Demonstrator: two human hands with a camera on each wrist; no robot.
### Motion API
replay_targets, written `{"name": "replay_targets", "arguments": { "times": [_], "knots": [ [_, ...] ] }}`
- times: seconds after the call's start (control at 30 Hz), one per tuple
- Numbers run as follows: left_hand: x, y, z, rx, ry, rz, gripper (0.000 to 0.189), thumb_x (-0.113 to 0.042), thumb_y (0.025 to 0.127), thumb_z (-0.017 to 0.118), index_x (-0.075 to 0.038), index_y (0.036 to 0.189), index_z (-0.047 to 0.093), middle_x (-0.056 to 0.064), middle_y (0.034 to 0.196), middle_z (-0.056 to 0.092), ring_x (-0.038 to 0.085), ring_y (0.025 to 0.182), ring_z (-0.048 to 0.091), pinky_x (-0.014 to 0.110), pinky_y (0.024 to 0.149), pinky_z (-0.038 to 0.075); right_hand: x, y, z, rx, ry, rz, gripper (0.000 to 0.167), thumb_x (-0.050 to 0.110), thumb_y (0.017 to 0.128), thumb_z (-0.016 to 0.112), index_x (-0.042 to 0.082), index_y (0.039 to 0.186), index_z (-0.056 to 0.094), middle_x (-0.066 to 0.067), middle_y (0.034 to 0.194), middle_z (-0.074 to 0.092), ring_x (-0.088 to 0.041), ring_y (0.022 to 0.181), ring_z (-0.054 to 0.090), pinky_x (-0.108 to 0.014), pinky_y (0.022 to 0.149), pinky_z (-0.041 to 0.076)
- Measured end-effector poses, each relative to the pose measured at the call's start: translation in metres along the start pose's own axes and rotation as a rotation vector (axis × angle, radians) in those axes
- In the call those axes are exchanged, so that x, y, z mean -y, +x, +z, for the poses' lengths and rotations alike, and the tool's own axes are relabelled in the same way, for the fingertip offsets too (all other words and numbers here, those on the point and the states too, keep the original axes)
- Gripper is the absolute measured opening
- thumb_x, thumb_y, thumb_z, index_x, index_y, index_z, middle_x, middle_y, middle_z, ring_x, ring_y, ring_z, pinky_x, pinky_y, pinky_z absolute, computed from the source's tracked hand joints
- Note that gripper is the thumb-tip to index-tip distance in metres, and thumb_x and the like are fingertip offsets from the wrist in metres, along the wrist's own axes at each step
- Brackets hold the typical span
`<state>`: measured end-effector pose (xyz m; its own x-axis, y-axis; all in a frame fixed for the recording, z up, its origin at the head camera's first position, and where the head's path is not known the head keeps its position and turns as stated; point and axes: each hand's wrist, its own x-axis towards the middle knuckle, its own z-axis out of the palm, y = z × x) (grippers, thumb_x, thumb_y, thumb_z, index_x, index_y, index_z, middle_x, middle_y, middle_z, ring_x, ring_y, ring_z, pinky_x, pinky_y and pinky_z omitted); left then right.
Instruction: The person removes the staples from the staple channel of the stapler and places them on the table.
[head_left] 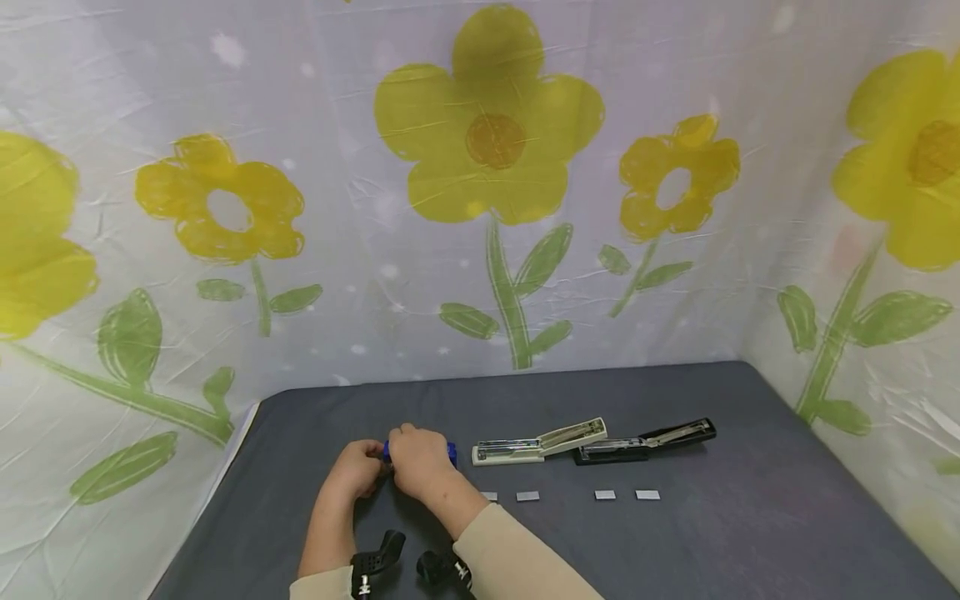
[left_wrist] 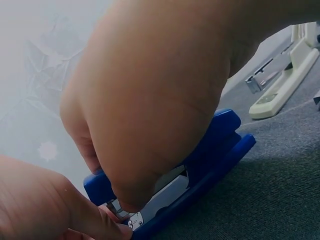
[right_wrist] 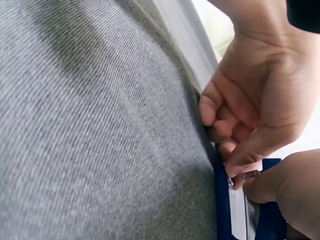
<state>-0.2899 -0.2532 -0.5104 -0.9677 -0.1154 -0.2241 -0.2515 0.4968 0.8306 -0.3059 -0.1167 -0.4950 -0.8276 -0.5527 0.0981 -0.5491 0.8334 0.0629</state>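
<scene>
A blue stapler lies on the dark cloth at the left, largely covered by both hands. From above, my right hand grips its upper arm, the thumb low at the front of the staple channel. At the stapler's front end, my left hand pinches with thumb and curled fingers, close to the metal plate on the base. A gap shows between upper arm and base in the left wrist view. What lies between the fingertips is mostly hidden.
Right of the hands lie a cream stapler and a black stapler, both folded open. Small staple strips lie in front of them; one is partly hidden by the right arm. A flowered curtain rises behind the table.
</scene>
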Motion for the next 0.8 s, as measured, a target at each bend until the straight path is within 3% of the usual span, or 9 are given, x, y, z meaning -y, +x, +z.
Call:
{"name": "replay_targets", "arguments": {
  "times": [0.23, 0.4, 0.57, 0.8],
  "knots": [
    [0.001, 0.001, 0.0, -0.003, -0.007, -0.017, 0.026, 0.009, 0.09, 0.052, 0.007, 0.112, 0.067, 0.011, 0.08, 0.059, 0.018, 0.052, 0.043, 0.032, 0.052, 0.042, -0.004, -0.003, 0.0, -0.083, -0.004, -0.043, 0.029, 0.034, 0.096, 0.072, 0.014, 0.117, 0.068, 0.001, 0.098, 0.061, -0.011, 0.079, 0.062, -0.025, 0.066, 0.054],
    [0.0, 0.004, -0.001, -0.007, 0.0, -0.014, 0.025, 0.008, 0.09, 0.055, 0.009, 0.114, 0.064, 0.014, 0.085, 0.06, 0.02, 0.056, 0.046, 0.034, 0.054, 0.046, -0.017, -0.008, -0.01, -0.189, 0.194, -0.017, 0.03, 0.025, 0.101, 0.067, 0.008, 0.126, 0.064, -0.006, 0.108, 0.064, -0.017, 0.089, 0.068, -0.028, 0.074, 0.057],
    [0.0, 0.004, -0.003, -0.022, 0.011, -0.026, 0.024, 0.008, 0.09, 0.059, 0.008, 0.113, 0.064, 0.015, 0.09, 0.061, 0.024, 0.062, 0.051, 0.036, 0.056, 0.048, -0.025, -0.013, -0.015, -0.206, 0.357, -0.029, 0.032, 0.022, 0.103, 0.065, 0.006, 0.13, 0.06, -0.008, 0.114, 0.065, -0.02, 0.101, 0.068, -0.031, 0.085, 0.056],
    [0.003, 0.004, 0.0, -0.031, -0.013, -0.038, 0.025, 0.008, 0.089, 0.059, 0.007, 0.113, 0.065, 0.013, 0.085, 0.061, 0.023, 0.059, 0.05, 0.035, 0.055, 0.047, -0.033, -0.024, -0.009, -0.292, 0.545, 0.001, 0.03, 0.019, 0.102, 0.065, 0.006, 0.129, 0.06, -0.008, 0.118, 0.065, -0.021, 0.105, 0.068, -0.035, 0.088, 0.056]
  ]
}}
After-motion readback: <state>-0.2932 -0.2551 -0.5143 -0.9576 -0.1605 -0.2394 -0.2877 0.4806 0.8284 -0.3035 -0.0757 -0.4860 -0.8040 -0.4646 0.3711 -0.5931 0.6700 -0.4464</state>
